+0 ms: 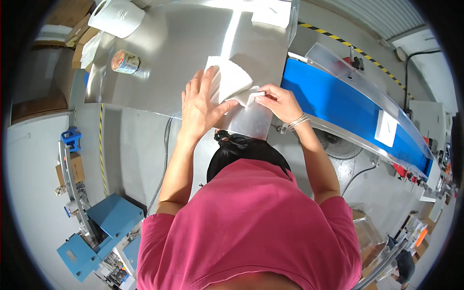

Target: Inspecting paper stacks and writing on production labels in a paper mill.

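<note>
A small pile of thin white sheets (232, 79), soft like wipes or paper, lies near the front edge of the shiny metal table (179, 53). My left hand (199, 105) rests on the left side of the pile, fingers stretched out and thumb reaching across its near edge. At the pile's right, my right hand (282, 102) pinches a raised, folded corner of white sheet between thumb and fingers. Whether that corner belongs to one sheet or several, I cannot tell. A thin pale band circles my right wrist.
On the table's far left stands a big white roll (117, 18), with a roll of tape (125, 62) nearer. White papers (271, 13) lie at the far right corner. A blue conveyor belt (333, 94) runs along the right, carrying a white sheet (386, 128). A floor fan (338, 145) sits underneath.
</note>
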{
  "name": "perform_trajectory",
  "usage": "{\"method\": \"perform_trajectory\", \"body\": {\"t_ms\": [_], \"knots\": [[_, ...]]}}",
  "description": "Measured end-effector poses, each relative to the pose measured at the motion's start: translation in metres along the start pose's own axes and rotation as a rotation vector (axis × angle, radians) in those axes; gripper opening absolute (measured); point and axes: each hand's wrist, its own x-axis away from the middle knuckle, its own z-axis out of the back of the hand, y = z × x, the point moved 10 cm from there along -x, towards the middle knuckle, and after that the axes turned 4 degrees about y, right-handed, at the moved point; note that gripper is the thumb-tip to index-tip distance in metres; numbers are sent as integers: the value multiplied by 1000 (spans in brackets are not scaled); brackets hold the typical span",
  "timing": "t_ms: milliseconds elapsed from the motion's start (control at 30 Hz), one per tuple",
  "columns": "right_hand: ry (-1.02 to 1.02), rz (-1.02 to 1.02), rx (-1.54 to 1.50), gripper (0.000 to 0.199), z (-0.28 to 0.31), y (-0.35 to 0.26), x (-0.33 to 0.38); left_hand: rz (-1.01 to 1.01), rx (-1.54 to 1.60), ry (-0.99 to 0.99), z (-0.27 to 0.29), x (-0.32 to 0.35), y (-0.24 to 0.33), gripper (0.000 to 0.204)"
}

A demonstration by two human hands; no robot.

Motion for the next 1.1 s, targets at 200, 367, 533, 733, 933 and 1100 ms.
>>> {"method": "perform_trajectory", "body": {"t_ms": [200,367,533,733,933,1100], "knots": [[84,106,-200,20,-17,-13,-14,-62,-59,23,1,2,2,98],[-8,102,-52,19,-19,-26,-11,-53,-39,18,6,4,-1,96],[-335,30,-146,19,-26,-20,-3,-60,-46,-63,3,3,-8,91],[-516,-156,-347,18,-26,-4,2,-70,-21,-117,6,-1,-12,84],[-545,-131,-104,14,-38,2,1,-64,6,-151,2,-4,-15,81],[-67,-35,-207,15,-27,-6,-21,-70,23,-124,3,-2,-13,79]]}}
